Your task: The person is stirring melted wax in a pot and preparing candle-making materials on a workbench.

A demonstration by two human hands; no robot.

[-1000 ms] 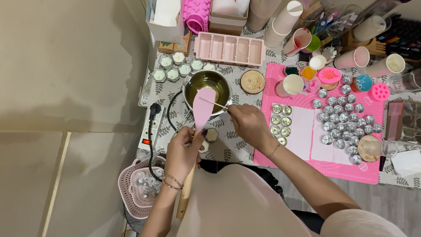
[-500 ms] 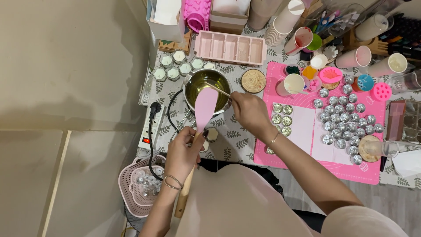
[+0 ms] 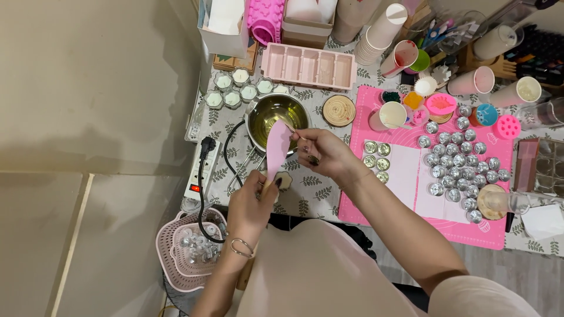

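A pink spatula (image 3: 276, 148) is held by its wooden handle in the closed left hand (image 3: 251, 206), its blade tilted over the rim of the metal pot (image 3: 276, 117) of yellowish liquid. The blade's edge is pinched by the right hand (image 3: 322, 154). Behind the pot a pale pink compartment mould (image 3: 308, 64) is set; right of the pot, a pink mat (image 3: 405, 176) is covered with silver cups (image 3: 461, 161).

Taking the pink ice-cube-style mould (image 3: 308, 64) as my landmark, I am seeing a white open-topped carton (image 3: 222, 26) standing just to its left at the worktop's far corner. A flat printed box (image 3: 234, 61), brown with green shapes, is lying below that carton. A pale pink box (image 3: 305, 22) is sitting directly behind the mould.
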